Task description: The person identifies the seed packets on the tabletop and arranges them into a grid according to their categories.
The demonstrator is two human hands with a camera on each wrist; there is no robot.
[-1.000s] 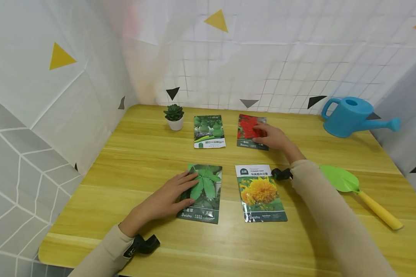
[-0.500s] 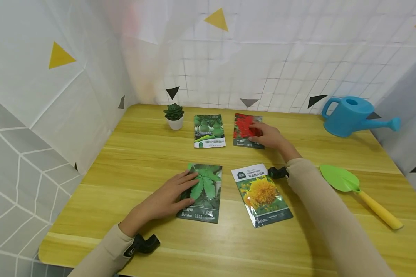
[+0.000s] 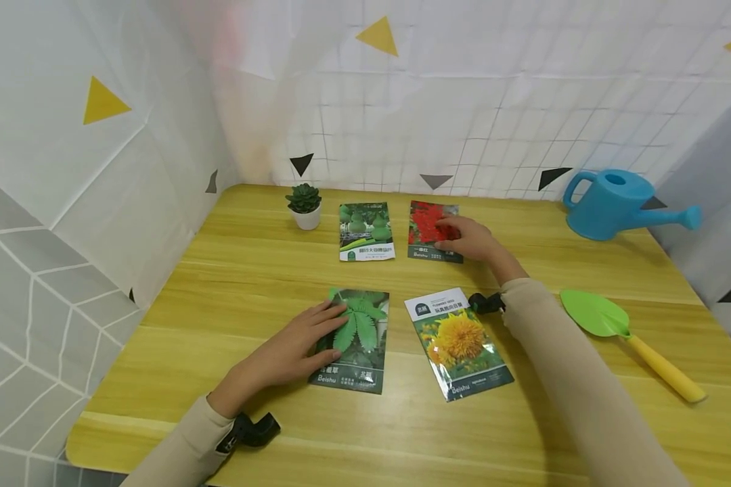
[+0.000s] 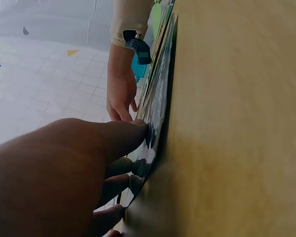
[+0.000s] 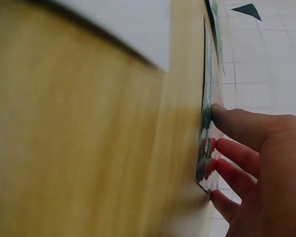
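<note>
My left hand [image 3: 286,348] rests on a seed packet with a green leaf picture [image 3: 361,335], fingers spread over its left side. In the left wrist view, thumb and fingertips press on the same packet [image 4: 160,98], which lies on the table. Farther back, my right hand [image 3: 474,238] touches a red-flower seed packet [image 3: 425,220] at its right side. The right wrist view shows those fingertips on the face of the packet [image 5: 205,133], loosely bent. Below the right forearm lies a yellow-flower seed packet [image 3: 459,338], turned at an angle. Left of the red one is a gourd seed packet [image 3: 365,230].
A small potted succulent [image 3: 305,206] stands at the back left of the wooden table [image 3: 219,291]. A blue watering can [image 3: 612,206] is at the back right. In front of it lies a green trowel with a yellow handle [image 3: 597,314].
My right hand has slid the red-flower packet slightly left, toward the gourd packet. The yellow-flower packet has turned and shifted beside the right wrist device. My left hand has stayed in place.
</note>
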